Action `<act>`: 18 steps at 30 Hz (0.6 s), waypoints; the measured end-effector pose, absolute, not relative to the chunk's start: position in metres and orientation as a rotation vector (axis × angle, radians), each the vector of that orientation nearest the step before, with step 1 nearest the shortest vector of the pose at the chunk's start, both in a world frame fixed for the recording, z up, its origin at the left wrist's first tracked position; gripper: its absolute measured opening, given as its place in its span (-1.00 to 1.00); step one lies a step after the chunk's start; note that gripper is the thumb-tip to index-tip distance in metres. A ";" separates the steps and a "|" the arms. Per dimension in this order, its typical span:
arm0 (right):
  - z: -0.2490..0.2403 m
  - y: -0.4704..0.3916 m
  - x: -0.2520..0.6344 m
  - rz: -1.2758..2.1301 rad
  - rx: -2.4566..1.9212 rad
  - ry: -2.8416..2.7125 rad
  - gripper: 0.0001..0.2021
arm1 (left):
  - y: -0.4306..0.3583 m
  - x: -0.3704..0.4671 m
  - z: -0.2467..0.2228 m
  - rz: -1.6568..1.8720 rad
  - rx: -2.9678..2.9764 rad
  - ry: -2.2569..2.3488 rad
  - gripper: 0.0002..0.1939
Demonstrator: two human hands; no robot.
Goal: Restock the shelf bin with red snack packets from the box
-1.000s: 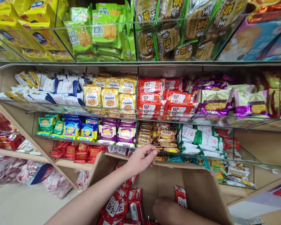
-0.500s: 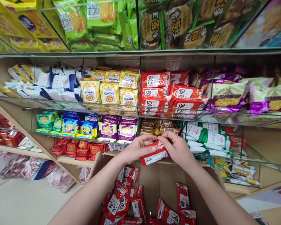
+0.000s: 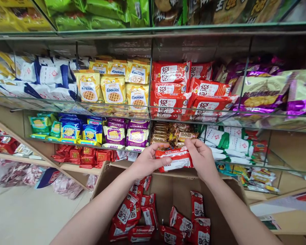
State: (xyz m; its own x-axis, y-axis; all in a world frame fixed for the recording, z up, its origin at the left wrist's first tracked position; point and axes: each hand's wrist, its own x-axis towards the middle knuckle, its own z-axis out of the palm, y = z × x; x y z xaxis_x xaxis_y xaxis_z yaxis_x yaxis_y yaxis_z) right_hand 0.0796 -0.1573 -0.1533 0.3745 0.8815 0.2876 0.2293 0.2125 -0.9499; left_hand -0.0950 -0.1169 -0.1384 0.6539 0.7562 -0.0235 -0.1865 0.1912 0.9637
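Note:
Between my two hands is a red and white biscuit packet (image 3: 175, 160), held level above the far edge of a cardboard box (image 3: 168, 187). My left hand (image 3: 146, 161) grips its left end, thumb in front and fingers behind. At the other end, my right hand (image 3: 200, 154) pinches the upper right corner. Inside the box lie several loose red packets (image 3: 126, 211) of the same look. Straight ahead on the shelf, similar red packets (image 3: 170, 103) are stacked in rows.
Yellow cookie packets (image 3: 114, 90) fill the compartment left of the red stacks; purple and cream packets (image 3: 265, 93) fill the right. Brown-wrapped snacks (image 3: 160, 132) sit on the lower shelf behind my hands. A glass shelf edge (image 3: 112, 106) runs across above them.
The packet has turned from tilted to nearly level, and my right hand has shifted right to its corner. The view has moved closer to the shelves, which appear higher and larger.

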 end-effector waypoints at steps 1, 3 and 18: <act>-0.154 -0.158 0.079 0.708 -1.260 -1.130 -0.70 | -0.117 -0.095 -0.140 0.768 1.192 0.576 -0.50; -0.153 -0.160 0.078 0.840 -1.208 -1.196 -0.70 | -0.117 -0.094 -0.143 0.858 1.166 0.575 -0.47; -0.164 -0.171 0.065 0.032 -1.147 -1.806 -0.57 | -0.113 -0.099 -0.138 0.925 0.917 0.545 -0.40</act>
State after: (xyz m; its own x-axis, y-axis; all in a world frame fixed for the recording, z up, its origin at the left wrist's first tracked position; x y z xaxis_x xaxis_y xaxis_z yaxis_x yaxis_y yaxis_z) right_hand 0.0653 -0.1714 -0.1640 -0.0969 0.7090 0.6985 0.6836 0.5575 -0.4710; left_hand -0.0989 -0.1133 -0.1376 0.5129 0.8581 -0.0230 -0.4361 0.2835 0.8541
